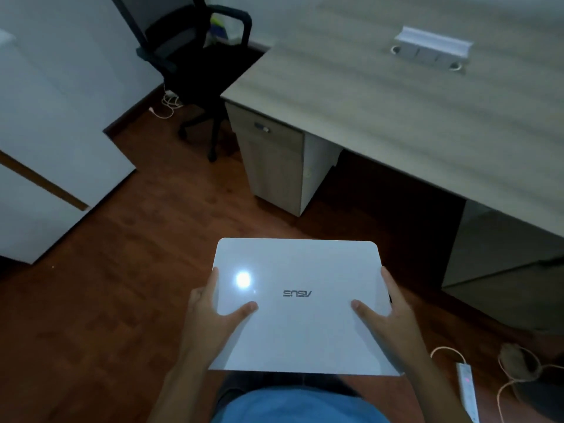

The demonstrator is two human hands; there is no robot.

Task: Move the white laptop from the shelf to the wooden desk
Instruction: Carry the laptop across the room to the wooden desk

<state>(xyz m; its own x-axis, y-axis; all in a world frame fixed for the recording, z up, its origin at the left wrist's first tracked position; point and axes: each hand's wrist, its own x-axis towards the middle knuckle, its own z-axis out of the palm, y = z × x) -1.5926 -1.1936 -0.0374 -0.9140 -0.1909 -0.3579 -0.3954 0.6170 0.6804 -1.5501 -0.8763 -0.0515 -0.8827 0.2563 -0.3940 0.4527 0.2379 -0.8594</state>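
Note:
The white laptop (pixel 299 270), lid closed with a dark logo on top, is held flat in front of my body above the wooden floor. My left hand (pixel 210 315) grips its left edge, thumb lying on the lid. My right hand (pixel 387 315) grips its right edge the same way. The wooden desk (pixel 396 117) lies ahead and to the right, its near edge some way beyond the laptop. The shelf is out of view.
A white socket box (pixel 433 48) sits on the desk's far part. A drawer unit (pixel 274 160) stands under the desk's left end. A black office chair (pixel 189 56) is at the back left, white cabinets (pixel 45 132) on the left. A power strip (pixel 467 389) and cables lie on the floor, right.

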